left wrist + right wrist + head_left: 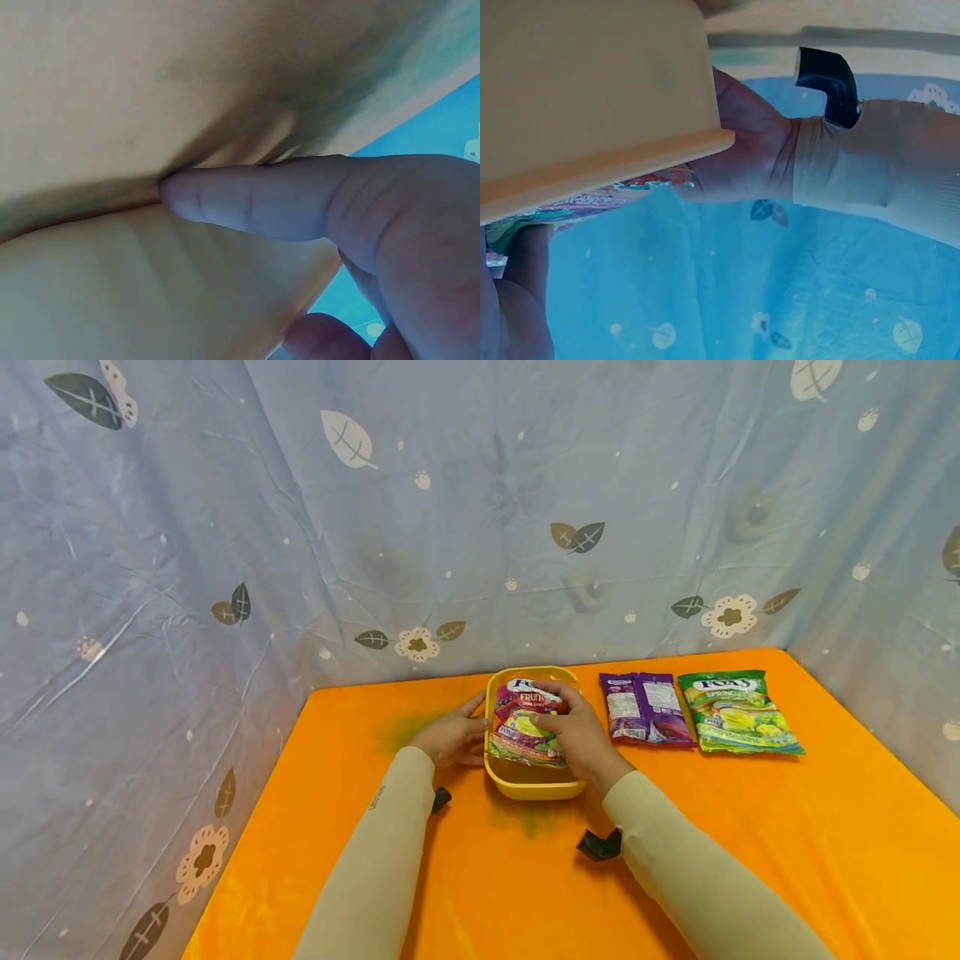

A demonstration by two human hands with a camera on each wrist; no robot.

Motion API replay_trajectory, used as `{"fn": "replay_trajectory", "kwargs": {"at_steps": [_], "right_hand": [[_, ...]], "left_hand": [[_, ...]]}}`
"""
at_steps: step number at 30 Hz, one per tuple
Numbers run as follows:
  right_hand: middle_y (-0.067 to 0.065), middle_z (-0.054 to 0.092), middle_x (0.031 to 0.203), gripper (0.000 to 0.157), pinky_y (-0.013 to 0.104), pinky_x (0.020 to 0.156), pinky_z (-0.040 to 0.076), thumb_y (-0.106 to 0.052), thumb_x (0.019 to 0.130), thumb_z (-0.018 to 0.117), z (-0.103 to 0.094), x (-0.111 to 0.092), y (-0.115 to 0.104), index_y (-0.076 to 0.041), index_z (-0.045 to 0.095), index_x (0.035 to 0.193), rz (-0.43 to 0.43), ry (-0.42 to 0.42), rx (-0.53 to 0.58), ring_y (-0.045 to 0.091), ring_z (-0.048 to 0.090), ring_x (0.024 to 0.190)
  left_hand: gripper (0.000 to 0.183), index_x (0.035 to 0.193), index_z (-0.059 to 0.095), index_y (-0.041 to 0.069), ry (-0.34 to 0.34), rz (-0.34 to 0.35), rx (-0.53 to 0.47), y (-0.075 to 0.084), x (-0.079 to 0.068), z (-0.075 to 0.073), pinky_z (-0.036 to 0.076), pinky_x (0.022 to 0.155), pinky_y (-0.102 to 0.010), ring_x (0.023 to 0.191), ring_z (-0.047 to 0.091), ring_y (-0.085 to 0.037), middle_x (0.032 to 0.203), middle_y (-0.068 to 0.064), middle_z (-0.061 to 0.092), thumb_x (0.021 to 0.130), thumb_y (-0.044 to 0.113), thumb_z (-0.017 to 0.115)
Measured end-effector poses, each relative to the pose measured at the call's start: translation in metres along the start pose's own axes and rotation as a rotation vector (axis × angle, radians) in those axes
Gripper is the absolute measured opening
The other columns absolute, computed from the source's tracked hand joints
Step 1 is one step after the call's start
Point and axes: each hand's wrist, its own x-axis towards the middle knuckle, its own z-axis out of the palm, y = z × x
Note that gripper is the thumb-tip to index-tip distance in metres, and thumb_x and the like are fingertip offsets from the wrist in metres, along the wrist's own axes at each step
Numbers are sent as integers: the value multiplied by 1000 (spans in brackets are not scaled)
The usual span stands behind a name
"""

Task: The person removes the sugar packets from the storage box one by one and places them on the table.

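A yellow plastic tub (534, 792) stands near the table's back edge. Lying at its opening is a candy bag (517, 727) with a red and purple top, partly covered by my right hand (581, 735). My right thumb and fingers grip this bag; in the right wrist view, the bag (592, 201) bulges past the tub's rim. My left hand (452, 735) rests against the tub's left wall. A straight finger (255, 199) touches that wall in the left wrist view. The fingers of my right hand beneath the bag are hidden.
To the tub's right, a purple candy bag (647, 708) lies back side up. Beside it is a green candy bag (738, 713). A blue-grey patterned curtain (480, 527) surrounds the orange tabletop (510, 893) at the back and sides.
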Motion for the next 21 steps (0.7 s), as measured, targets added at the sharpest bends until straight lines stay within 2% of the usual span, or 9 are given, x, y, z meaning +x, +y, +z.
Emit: {"fn": "replay_trajectory", "kwargs": {"at_steps": [9,15,21], "right_hand": [[7,43,133,49,39,84,51,-8,92,63,-3,-3,-14,-33,53,133,18,-25,-2,33,54,110],[10,42,132,51,38,85,51,-10,93,64,-12,-13,-36,-31,50,137,38,-59,-76,32,55,109],[13,43,130,51,42,81,53,-14,93,64,-30,-14,-39,-34,50,137,22,-60,-90,35,58,105]], "left_hand": [[68,151,21,42,-11,5,2,0,-1,1,51,81,-51,118,51,-28,139,-10,46,97,20,56],[69,152,19,41,-10,-3,-4,0,-1,2,51,81,-51,117,53,-27,142,-11,44,97,22,56],[69,152,19,42,-8,-3,5,0,-2,2,51,81,-50,117,53,-26,142,-10,43,97,21,56]]}}
